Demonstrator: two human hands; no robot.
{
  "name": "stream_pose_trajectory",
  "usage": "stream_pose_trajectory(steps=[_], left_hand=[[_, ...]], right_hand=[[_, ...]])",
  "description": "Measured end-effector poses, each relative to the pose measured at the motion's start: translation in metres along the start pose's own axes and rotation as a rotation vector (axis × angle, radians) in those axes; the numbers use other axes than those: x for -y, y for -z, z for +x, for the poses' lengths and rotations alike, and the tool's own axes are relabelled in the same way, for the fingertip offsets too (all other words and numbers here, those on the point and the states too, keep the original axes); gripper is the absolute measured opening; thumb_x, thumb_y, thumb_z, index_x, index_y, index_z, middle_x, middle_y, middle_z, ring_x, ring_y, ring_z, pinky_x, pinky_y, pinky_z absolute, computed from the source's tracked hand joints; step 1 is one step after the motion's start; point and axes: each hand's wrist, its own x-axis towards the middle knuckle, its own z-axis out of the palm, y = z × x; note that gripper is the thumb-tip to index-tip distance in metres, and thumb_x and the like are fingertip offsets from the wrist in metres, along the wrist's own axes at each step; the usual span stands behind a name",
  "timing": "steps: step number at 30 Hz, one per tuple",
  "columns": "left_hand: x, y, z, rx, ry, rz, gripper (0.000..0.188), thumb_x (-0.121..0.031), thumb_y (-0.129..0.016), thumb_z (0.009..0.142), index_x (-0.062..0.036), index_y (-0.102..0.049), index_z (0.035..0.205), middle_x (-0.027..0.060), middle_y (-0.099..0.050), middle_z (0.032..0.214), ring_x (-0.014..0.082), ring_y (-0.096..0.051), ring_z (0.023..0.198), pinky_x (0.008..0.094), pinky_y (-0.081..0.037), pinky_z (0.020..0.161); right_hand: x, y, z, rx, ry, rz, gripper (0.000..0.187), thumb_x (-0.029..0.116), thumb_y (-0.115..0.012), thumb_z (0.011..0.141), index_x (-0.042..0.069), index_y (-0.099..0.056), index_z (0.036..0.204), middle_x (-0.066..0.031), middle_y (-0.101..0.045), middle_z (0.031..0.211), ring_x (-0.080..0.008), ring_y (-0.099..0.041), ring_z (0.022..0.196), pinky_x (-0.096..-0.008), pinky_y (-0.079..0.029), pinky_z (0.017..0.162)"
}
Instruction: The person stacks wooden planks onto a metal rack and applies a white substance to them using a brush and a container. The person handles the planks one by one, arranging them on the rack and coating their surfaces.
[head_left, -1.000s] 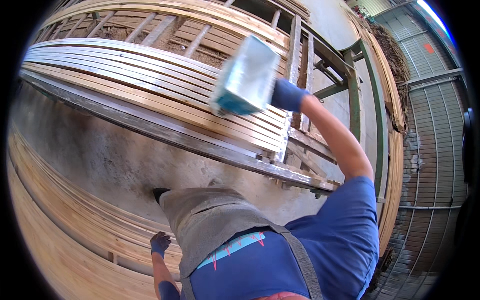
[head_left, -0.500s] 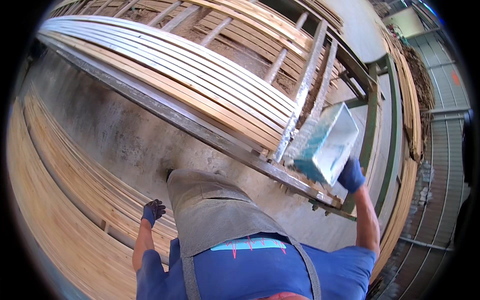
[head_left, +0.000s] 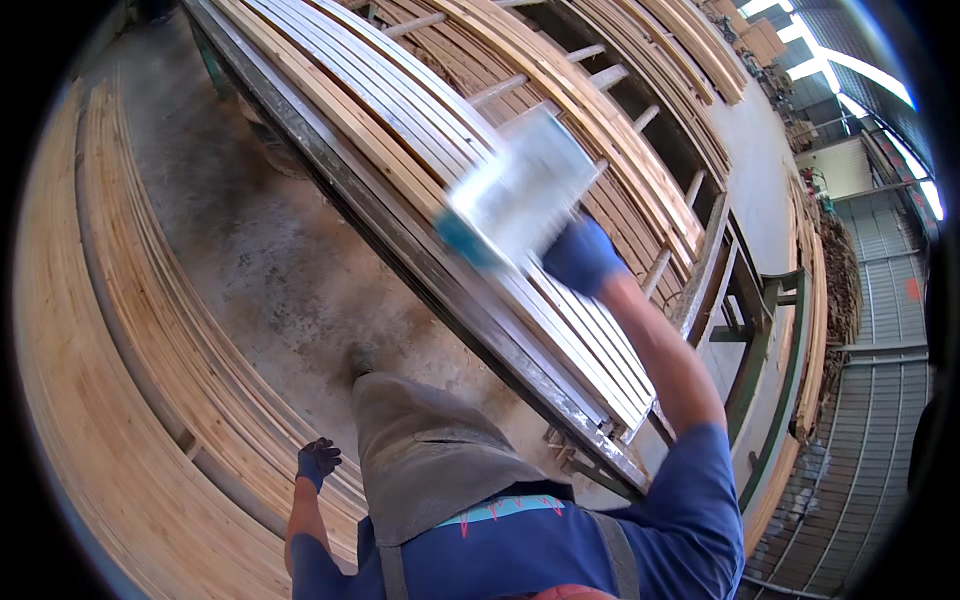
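Note:
My right hand (head_left: 580,258), in a dark blue glove, grips one end of a white and teal box-shaped tub (head_left: 525,190). The tub is blurred by motion and hangs tilted over a row of long wooden strips (head_left: 590,325) with white-coated tops. Whether it touches them, I cannot tell. Plain strips (head_left: 350,135) without the coating lie along the row's near side. My left hand (head_left: 319,459), gloved too, holds nothing; its fingers are loosely bent and apart, near the boards at lower left.
A dark metal rail (head_left: 400,270) edges the rack under the strips. Stacked long boards (head_left: 110,350) fill the left side. Beyond lie more planks (head_left: 600,140) on crossbars. A green metal frame (head_left: 770,390) stands at the right, and concrete floor (head_left: 250,240) shows between rack and boards.
My right hand has carried the tub left and away from me, from the strips' near right end to above their middle. The view has turned and shifted along the rack. My left hand stays low.

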Motion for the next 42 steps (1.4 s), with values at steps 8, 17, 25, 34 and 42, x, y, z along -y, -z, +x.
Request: stream_pose_trajectory(steps=[8, 17, 25, 34, 42], left_hand=[[-0.094, -0.012, -0.016, -0.052, -0.111, 0.227, 0.027, -0.027, -0.058, 0.092, -0.0097, -0.061, 0.112, 0.0167, -0.069, 0.09, 0.0264, -0.064, 0.06, 0.0303, -0.047, 0.048], [-0.106, -0.017, 0.006, -0.09, -0.054, 0.487, 0.035, -0.037, -0.053, 0.095, -0.0087, -0.061, 0.115, 0.0133, -0.07, 0.092, 0.0241, -0.063, 0.064, 0.034, -0.047, 0.054], [-0.067, -0.104, -0.013, -0.079, -0.009, 0.758, 0.03, -0.036, -0.055, 0.094, -0.0102, -0.062, 0.108, 0.0101, -0.069, 0.083, 0.0204, -0.062, 0.056, 0.0303, -0.042, 0.045], [-0.004, -0.139, -0.011, -0.025, 0.015, 0.927, 0.033, -0.041, -0.047, 0.096, -0.0155, -0.06, 0.113, 0.0118, -0.069, 0.098, 0.0242, -0.065, 0.075, 0.0369, -0.044, 0.059], [-0.015, -0.121, -0.033, 0.057, -0.048, 0.753, 0.026, -0.022, -0.057, 0.092, -0.0114, -0.059, 0.115, 0.0144, -0.069, 0.091, 0.0263, -0.067, 0.069, 0.0333, -0.046, 0.051]], right_hand=[[0.144, 0.042, 0.247, -0.274, 0.198, 0.196, 0.031, 0.031, -0.056, 0.084, 0.01, -0.072, 0.1, -0.0184, -0.069, 0.104, -0.0365, -0.065, 0.098, -0.0436, -0.052, 0.085], [-0.025, -0.048, -0.019, -0.092, 0.095, 0.052, 0.018, 0.026, -0.065, 0.081, 0.009, -0.07, 0.08, -0.0161, -0.066, 0.076, -0.0358, -0.063, 0.07, -0.0437, -0.052, 0.066], [-0.16, -0.115, -0.422, -0.074, -0.629, 0.492, 0.022, 0.015, -0.067, 0.078, 0.009, -0.067, 0.099, -0.0158, -0.068, 0.097, -0.0338, -0.065, 0.089, -0.0406, -0.053, 0.077], [-0.201, -0.096, -0.485, -0.23, -0.468, 0.101, 0.013, 0.019, -0.065, 0.077, 0.009, -0.07, 0.084, -0.0146, -0.067, 0.074, -0.0345, -0.065, 0.069, -0.0412, -0.052, 0.062], [-0.195, -0.133, -0.389, -0.283, -0.16, 0.101, 0.02, 0.012, -0.059, 0.082, 0.009, -0.069, 0.1, -0.0152, -0.068, 0.098, -0.034, -0.065, 0.092, -0.0419, -0.052, 0.08]])
